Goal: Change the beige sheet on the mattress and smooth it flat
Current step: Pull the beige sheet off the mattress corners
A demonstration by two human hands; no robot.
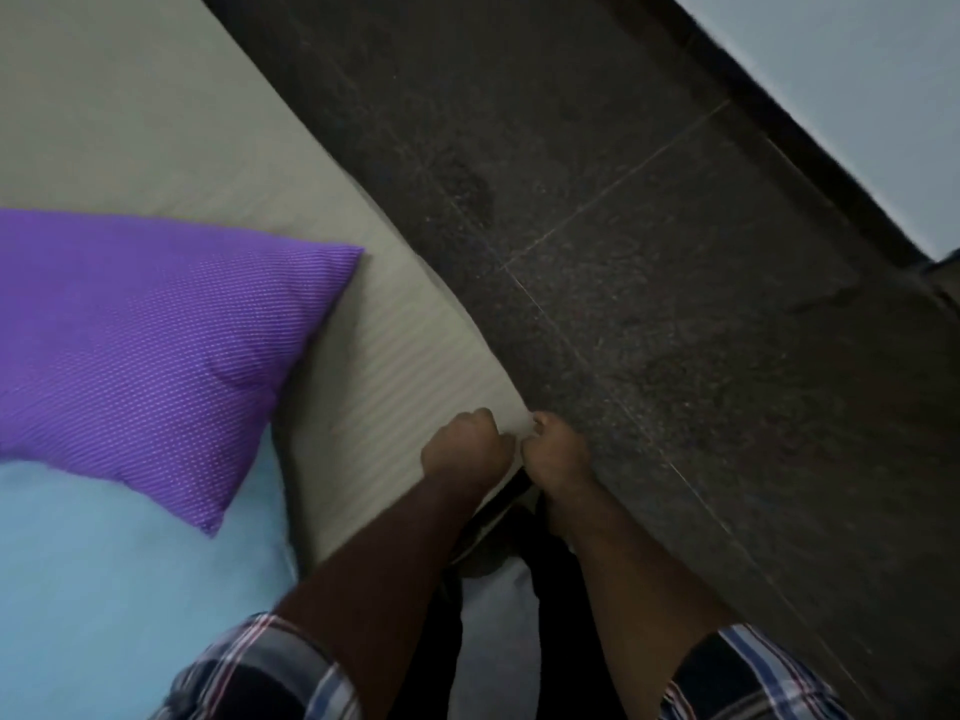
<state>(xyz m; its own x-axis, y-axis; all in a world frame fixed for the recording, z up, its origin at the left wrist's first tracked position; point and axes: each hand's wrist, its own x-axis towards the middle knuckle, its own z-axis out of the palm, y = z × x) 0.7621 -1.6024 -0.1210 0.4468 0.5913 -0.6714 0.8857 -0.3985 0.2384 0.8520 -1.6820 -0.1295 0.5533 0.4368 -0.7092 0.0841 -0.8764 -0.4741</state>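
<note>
A beige striped sheet (pixel 379 371) covers the mattress from the upper left down to the near right edge. At that edge my left hand (pixel 465 449) and my right hand (pixel 556 457) sit side by side, both fisted and gripping the sheet's border. Under the sheet's near edge, light blue fabric (pixel 114 579) shows at the lower left. A dark strip shows just below my hands at the mattress side.
A purple dotted pillow (pixel 150 350) lies on the bed, left of my hands, overlapping the beige sheet and the light blue fabric. Dark speckled floor tiles (pixel 649 252) run along the bed's right side. A pale wall (pixel 857 85) stands at the upper right.
</note>
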